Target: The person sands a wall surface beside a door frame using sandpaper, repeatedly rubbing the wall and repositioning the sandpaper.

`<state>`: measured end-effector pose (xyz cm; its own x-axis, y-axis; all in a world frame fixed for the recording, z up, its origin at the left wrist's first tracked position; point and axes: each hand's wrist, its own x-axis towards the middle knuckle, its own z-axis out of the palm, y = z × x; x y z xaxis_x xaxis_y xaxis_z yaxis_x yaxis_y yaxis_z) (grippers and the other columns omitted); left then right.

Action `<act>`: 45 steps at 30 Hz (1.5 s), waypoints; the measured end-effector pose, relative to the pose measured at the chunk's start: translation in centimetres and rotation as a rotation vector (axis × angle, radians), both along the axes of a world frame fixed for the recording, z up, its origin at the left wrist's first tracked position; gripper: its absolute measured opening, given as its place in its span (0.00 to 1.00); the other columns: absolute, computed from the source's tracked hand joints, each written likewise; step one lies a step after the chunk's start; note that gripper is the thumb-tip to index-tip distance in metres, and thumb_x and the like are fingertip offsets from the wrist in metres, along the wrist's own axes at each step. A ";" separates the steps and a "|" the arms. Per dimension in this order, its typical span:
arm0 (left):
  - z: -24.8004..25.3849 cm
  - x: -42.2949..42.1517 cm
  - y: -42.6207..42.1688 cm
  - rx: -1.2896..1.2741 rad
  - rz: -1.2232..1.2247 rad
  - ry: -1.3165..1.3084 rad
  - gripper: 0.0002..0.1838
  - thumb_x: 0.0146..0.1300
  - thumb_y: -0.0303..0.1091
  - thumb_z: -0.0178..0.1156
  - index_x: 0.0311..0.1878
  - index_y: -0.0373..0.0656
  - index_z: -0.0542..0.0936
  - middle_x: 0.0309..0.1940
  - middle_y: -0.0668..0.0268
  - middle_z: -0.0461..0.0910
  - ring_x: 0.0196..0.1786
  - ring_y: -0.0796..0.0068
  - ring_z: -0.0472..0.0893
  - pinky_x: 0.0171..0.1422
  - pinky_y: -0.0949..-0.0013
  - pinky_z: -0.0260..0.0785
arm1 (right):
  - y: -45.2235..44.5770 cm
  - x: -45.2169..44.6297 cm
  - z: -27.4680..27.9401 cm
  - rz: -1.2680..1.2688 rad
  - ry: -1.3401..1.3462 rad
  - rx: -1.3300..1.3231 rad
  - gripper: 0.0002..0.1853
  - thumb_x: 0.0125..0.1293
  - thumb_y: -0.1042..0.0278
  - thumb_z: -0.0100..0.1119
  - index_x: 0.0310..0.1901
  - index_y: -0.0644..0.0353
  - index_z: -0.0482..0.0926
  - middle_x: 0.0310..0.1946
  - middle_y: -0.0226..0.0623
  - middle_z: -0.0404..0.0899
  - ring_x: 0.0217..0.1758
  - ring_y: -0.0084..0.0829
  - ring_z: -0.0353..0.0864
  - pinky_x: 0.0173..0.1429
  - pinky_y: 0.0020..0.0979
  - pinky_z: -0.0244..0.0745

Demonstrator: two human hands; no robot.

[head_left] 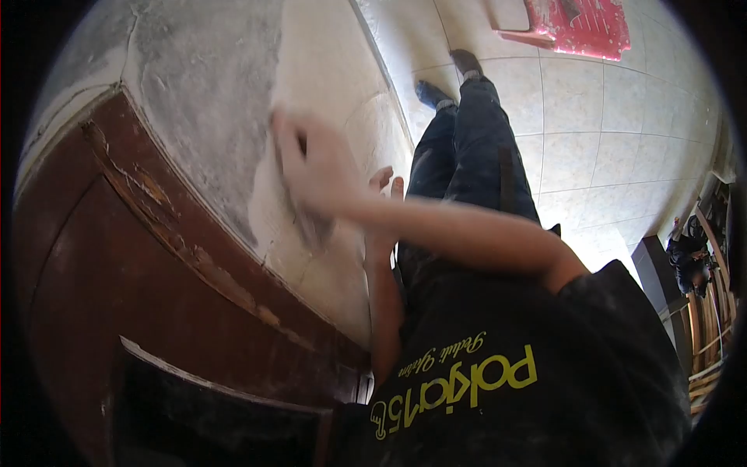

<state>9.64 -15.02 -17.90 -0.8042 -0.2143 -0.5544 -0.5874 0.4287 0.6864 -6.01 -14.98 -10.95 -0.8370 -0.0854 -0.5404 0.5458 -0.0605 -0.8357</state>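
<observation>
My right hand (317, 165), smeared by motion, reaches across my body to the wall. Its fingers are curled close to the surface. A blurred greyish shape (311, 229) shows along its lower edge, and I cannot tell what it is. The wall has a pale plastered strip (319, 54) beside a rough grey patch (206, 93). My left hand (381, 202) is lower, near the wall and partly behind my right forearm. Its visible fingers are apart, and nothing shows in them.
A brown wooden frame (179, 288) with chipped, splintered edges borders the wall, around a dark panel (210, 420). A red, paint-spattered plastic piece (580, 29) is on the tiled floor (576, 156). Wooden slats (704, 327) and a person (689, 261) appear at far right.
</observation>
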 end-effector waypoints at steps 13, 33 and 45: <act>-1.2 -0.6 0.3 0.007 0.190 -0.166 0.24 0.69 0.44 0.57 0.60 0.35 0.73 0.55 0.52 0.78 0.61 0.59 0.75 0.66 0.58 0.64 | -0.1 1.5 1.2 -0.016 0.181 0.101 0.16 0.73 0.63 0.45 0.34 0.67 0.75 0.32 0.50 0.81 0.46 0.40 0.83 0.53 0.39 0.74; -0.2 -0.8 0.2 0.035 0.212 -0.162 0.21 0.70 0.41 0.55 0.59 0.36 0.73 0.57 0.52 0.76 0.61 0.60 0.75 0.65 0.61 0.65 | 0.1 -1.3 -0.2 0.135 -0.257 -0.097 0.14 0.72 0.65 0.48 0.48 0.66 0.78 0.45 0.53 0.80 0.54 0.39 0.79 0.59 0.38 0.70; 1.1 -1.4 0.4 -0.003 0.129 -0.170 0.23 0.70 0.47 0.55 0.58 0.38 0.75 0.55 0.52 0.77 0.61 0.60 0.75 0.65 0.60 0.66 | 0.5 0.4 0.1 0.097 -0.160 -0.099 0.17 0.73 0.60 0.48 0.49 0.65 0.78 0.45 0.53 0.81 0.49 0.41 0.81 0.55 0.37 0.72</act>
<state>8.23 -14.65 -16.84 -0.6651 -0.3112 -0.6788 -0.7447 0.3444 0.5717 -5.56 -14.48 -10.85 -0.7264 -0.2209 -0.6508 0.6784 -0.0787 -0.7305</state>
